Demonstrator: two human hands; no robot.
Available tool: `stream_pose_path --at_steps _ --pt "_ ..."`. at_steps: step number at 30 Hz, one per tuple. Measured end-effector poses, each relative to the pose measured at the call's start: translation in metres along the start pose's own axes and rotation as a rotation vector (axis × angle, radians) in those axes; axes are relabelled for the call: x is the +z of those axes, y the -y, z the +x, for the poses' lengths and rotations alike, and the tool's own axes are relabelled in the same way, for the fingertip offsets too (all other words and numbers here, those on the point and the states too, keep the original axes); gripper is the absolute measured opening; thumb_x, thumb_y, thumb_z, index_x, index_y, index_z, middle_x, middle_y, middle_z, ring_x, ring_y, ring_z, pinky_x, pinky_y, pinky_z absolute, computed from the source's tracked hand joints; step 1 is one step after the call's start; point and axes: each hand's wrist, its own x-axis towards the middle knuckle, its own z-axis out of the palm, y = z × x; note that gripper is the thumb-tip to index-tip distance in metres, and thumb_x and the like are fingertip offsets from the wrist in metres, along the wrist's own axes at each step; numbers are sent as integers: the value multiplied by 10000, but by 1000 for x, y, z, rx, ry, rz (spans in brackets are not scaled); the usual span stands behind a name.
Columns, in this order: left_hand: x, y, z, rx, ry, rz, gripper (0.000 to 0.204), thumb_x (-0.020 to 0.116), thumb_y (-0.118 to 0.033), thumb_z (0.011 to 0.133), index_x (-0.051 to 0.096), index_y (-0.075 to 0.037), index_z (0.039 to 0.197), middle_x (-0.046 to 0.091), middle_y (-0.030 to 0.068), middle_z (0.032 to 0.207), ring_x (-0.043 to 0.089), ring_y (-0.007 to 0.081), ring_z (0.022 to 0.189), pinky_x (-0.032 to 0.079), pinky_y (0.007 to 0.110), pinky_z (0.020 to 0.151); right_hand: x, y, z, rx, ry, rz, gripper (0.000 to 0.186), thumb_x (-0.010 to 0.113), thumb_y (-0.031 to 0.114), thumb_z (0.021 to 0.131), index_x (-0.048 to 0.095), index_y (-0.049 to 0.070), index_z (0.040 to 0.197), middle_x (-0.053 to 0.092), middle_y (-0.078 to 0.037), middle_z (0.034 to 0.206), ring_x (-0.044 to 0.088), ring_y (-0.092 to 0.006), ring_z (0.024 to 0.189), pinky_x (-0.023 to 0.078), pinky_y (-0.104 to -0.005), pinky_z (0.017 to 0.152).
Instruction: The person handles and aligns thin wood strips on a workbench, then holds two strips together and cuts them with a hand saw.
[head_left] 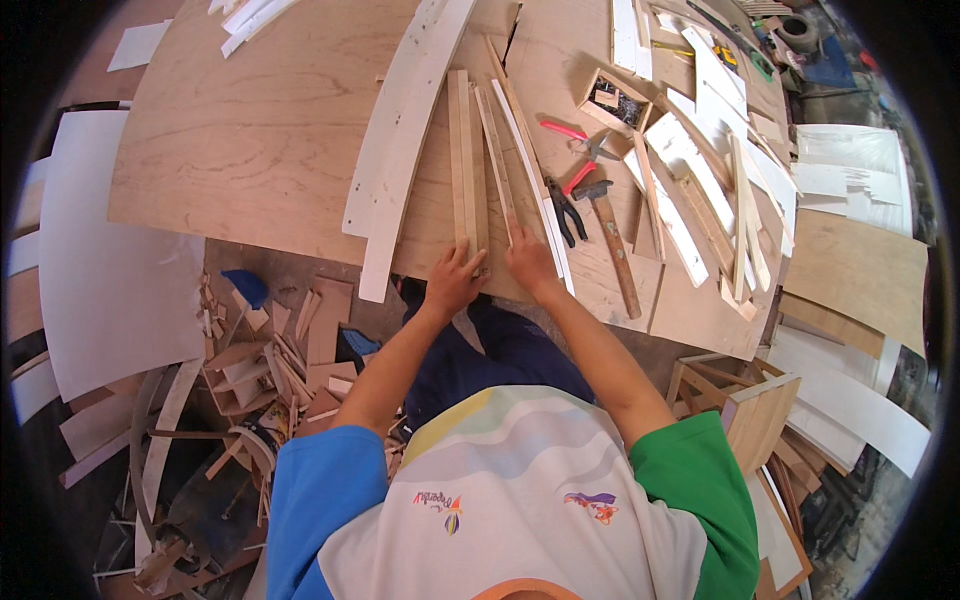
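My left hand is closed round the near end of a pair of pale wooden strips, which lie side by side on the plywood table. Just right of it, my right hand grips the near end of a thinner wooden strip, set at a slight slant. A narrow white-edged strip runs past the right hand's outer side. Beyond it lie black-handled pliers, a hammer with a worn wooden handle, and a red-handled cutting tool.
Long white boards lie left of the strips. A small wooden box holds dark nails or screws. White and bare offcuts crowd the table's right side. Scrap wood litters the floor at left; a wooden crate stands at right.
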Motion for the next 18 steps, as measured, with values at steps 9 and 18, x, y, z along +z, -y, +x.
stream_pose_path --at_steps 9,18 --pt "-2 -3 -2 -52 51 -6 519 755 -338 762 620 -175 1236 518 202 1328 540 386 1136 481 424 947 -11 -9 -1 228 -170 224 576 519 102 831 431 -17 1388 569 -302 1160 587 -456 989 499 -491 851" --pt "-4 -6 -2 -42 47 6 534 763 -308 751 619 -171 1247 526 184 1328 562 343 1102 504 387 909 0 4 -4 80 -29 65 548 604 161 853 462 0 1357 590 -266 1115 595 -428 1000 501 -483 840"
